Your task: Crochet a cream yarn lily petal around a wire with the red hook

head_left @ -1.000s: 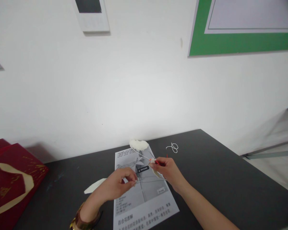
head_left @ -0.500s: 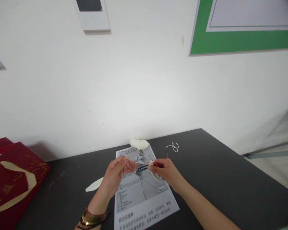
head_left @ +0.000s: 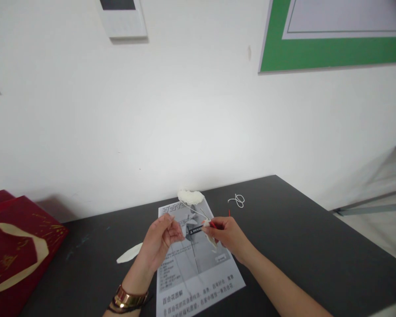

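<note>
My right hand [head_left: 227,231] is closed in a pinch over the printed sheet [head_left: 198,288], holding a thin red crochet hook [head_left: 213,224] together with a small off-white crocheted piece [head_left: 210,239]. A strand of white yarn [head_left: 193,209] runs from that piece back to a fluffy yarn bundle [head_left: 191,197] at the sheet's far edge. To the left, my left hand [head_left: 165,233] hovers over the sheet with loosely curled fingers apart and nothing visible in them. A finished-looking white leaf-shaped piece [head_left: 129,254] lies beside my left wrist, partly covered by it.
A red gift bag [head_left: 23,251] with a cream ribbon stands at the left. Near the back of the black table [head_left: 303,251] lies a loose loop of white yarn [head_left: 239,201]. The white wall [head_left: 191,110] rises directly behind the table.
My left hand has drawn slightly left and down, away from the crocheted piece. My right hand keeps its pinch on the hook and piece. The view has shifted slightly.
</note>
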Available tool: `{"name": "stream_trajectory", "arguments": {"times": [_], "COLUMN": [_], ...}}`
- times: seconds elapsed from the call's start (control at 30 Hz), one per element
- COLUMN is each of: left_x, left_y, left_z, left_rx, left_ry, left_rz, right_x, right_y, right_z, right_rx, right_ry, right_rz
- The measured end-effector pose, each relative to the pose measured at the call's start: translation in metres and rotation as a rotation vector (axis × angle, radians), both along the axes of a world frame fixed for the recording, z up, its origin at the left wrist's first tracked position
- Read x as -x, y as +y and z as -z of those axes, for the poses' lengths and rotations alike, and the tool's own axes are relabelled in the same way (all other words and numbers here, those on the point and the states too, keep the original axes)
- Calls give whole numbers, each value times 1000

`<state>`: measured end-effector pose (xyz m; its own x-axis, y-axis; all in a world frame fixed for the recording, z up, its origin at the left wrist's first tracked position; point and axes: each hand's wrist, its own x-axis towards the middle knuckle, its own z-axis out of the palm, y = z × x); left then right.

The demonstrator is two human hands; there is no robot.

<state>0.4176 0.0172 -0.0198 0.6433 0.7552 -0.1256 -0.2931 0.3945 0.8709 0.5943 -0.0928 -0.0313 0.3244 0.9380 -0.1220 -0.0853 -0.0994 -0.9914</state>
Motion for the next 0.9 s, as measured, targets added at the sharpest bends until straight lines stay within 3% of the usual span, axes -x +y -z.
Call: {"name": "stream_trajectory", "arguments": {"times": [0.33,0.57,0.9], "left_x": [-30,-32,-29], "left_y": [-44,-44,-41], "left_z": [21,29,24], "left_rx": [-52,-60,-39], "left_ry": [168,219,165], "left_rz": [150,66,-10], "right_x": [6,8,9], "right_y": [0,0,-2], "right_z": [2,4,-1], "right_rx": [22,16,17], "right_ry": [51,67,83], "right_rz": [-28,-32,-54]}}
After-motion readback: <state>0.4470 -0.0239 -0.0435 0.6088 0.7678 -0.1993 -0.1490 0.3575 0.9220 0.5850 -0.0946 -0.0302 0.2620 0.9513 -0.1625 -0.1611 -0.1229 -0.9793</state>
